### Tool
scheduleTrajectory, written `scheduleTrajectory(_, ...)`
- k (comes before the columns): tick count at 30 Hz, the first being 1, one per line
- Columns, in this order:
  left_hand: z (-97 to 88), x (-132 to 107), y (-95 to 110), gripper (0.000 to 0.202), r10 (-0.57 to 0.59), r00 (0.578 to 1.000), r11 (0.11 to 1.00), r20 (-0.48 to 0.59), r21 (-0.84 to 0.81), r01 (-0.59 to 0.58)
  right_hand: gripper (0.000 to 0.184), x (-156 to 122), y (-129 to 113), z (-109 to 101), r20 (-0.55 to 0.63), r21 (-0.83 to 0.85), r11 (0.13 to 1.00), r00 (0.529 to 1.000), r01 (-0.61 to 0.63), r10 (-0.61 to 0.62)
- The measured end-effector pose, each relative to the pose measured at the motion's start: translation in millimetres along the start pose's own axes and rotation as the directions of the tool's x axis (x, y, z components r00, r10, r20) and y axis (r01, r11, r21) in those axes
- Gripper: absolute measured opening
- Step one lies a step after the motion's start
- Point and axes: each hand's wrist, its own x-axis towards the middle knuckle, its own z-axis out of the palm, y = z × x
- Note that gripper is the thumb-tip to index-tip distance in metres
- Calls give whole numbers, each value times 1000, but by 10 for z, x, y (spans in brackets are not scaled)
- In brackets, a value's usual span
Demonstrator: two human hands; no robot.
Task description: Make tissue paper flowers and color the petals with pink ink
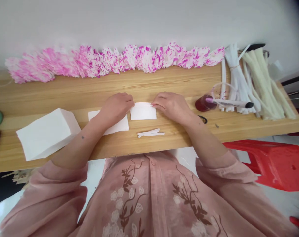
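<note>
A small folded white tissue (pixel 143 112) lies on the wooden table (pixel 164 82) in front of me. My left hand (pixel 117 106) pinches its upper left corner with curled fingers. My right hand (pixel 170 105) pinches its upper right edge, fingers curled too. Under my left wrist lies another flat white tissue sheet (pixel 114 126). A short white twisted tie (pixel 151 133) rests on the table just below the folded tissue, touching neither hand.
A thick stack of white tissues (pixel 46 133) sits at the left. A row of pink-and-white paper flowers (pixel 114 61) lines the wall. At right are a cup of dark red liquid (pixel 203 103), a pen (pixel 229 103), bundled white ties (pixel 253 82) and a red stool (pixel 268 161).
</note>
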Motion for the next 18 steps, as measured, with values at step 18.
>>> scheduleTrajectory(18, -31, 4, 87, 29, 20, 1000, 993, 6, 117, -20, 35, -4, -14, 31, -13, -46, 999, 1000, 11, -12)
